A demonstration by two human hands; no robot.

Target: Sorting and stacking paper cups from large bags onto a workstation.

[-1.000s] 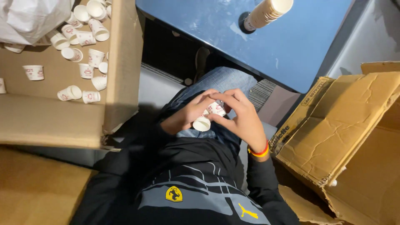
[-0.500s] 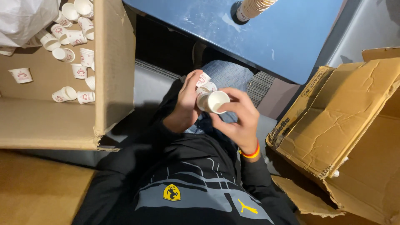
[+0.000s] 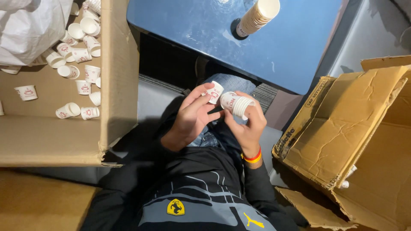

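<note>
**Single cup and short stack, held side by side**

Head view, now:
- Left hand [image 3: 192,119]: closed around a single paper cup [image 3: 213,92], pinched between thumb and fingertips, base pointing up and away.
- Right hand [image 3: 247,124]: wrapped around a short nested stack of cups [image 3: 236,104], rims pointing right.
- Single cup: just left of the stack, touching or nearly touching; cannot tell which.
- Beyond both hands: blue table [image 3: 299,51] bearing a tall cup stack [image 3: 258,16].
- Far left of the left hand: open carton [image 3: 115,81] with loose cups [image 3: 79,55] and a white plastic bag [image 3: 30,30].
- Right of the right hand: flattened cardboard box [image 3: 351,128].

Compared with half a second ago:
- Then: one open cup mouth facing the camera, hands bunched together.
- Now: cups turned sideways, single cup separate from the stack.
- Judgement: cup not yet seated on the stack.
</note>
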